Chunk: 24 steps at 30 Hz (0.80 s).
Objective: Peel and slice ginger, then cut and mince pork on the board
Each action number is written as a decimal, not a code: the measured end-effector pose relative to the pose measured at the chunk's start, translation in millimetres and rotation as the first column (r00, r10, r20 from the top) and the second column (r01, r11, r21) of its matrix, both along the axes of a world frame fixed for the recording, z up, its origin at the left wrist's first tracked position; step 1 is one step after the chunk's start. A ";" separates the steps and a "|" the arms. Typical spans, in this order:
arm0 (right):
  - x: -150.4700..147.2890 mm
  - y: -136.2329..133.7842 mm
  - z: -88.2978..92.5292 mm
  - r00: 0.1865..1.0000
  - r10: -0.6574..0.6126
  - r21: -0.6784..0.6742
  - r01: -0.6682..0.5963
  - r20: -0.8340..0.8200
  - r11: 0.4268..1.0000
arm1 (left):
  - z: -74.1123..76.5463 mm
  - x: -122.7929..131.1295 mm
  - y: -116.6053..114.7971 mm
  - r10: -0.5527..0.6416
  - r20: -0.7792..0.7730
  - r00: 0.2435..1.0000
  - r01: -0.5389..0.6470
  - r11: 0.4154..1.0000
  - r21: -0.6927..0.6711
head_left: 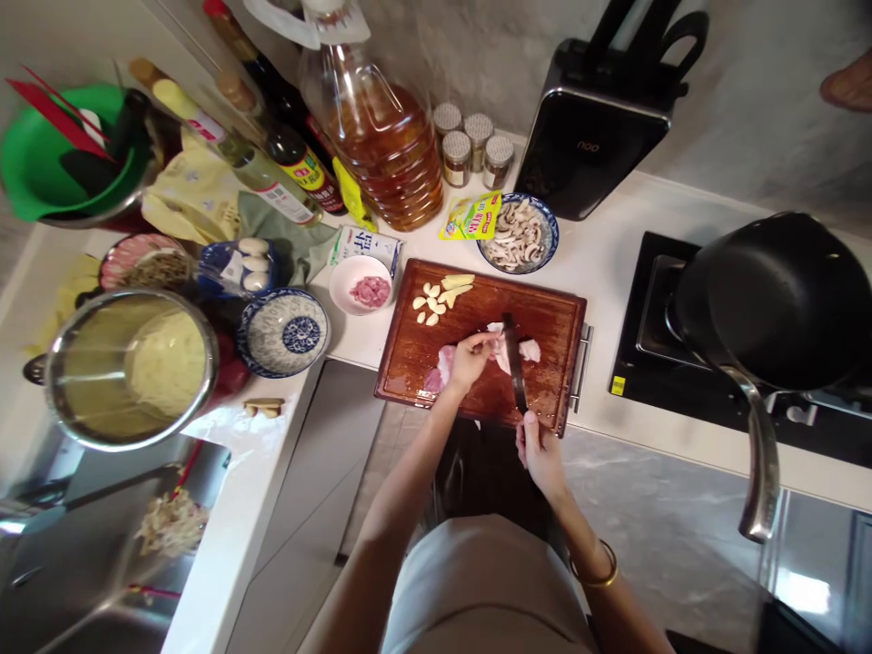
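My right hand (543, 451) is closed round the handle of a kitchen knife (516, 368), whose dark blade stands over a piece of pale pink raw meat (530, 351). The fingertips of my left hand (471, 360) press together on the meat just left of the blade and partly hide it. More raw meat (436, 376) lies left of that wrist. All of it rests on a brown wooden cutting board (401, 363). Several peeled garlic cloves (431, 306) and pieces of ginger (455, 289) sit at the board's far left.
Behind the board stand a bowl of sliced mushrooms (519, 234), a knife block (589, 136) and a large oil jug (388, 136). A small bowl of cut meat (370, 291) and a patterned bowl (283, 332) are on the left. A black pan (783, 300) sits on the stove, handle jutting forward.
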State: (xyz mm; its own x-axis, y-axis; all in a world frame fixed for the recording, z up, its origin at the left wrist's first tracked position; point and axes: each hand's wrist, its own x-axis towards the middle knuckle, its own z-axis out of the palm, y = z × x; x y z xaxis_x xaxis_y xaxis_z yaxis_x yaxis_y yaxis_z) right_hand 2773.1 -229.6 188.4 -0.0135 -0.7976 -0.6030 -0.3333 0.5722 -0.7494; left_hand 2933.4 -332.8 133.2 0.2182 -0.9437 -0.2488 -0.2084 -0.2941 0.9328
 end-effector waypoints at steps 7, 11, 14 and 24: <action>5.9 -28.9 3.8 0.995 -0.021 0.119 0.009 0.095 0.993 | 19.7 5.0 -9.4 -0.086 0.482 0.872 0.053 0.995 0.083; 17.3 -31.1 -14.4 0.995 0.039 0.142 -0.051 0.088 0.988 | 22.4 8.7 5.4 -0.167 0.621 0.766 0.076 0.982 0.171; 24.1 -29.0 -28.0 0.995 0.097 0.083 -0.097 0.009 0.992 | 21.4 6.1 10.7 -0.236 0.671 0.703 0.108 0.968 0.228; 36.6 -52.2 -45.3 0.968 0.207 -0.029 -0.213 -0.143 0.977 | 17.4 3.8 13.5 -0.297 0.716 0.632 0.121 0.950 0.288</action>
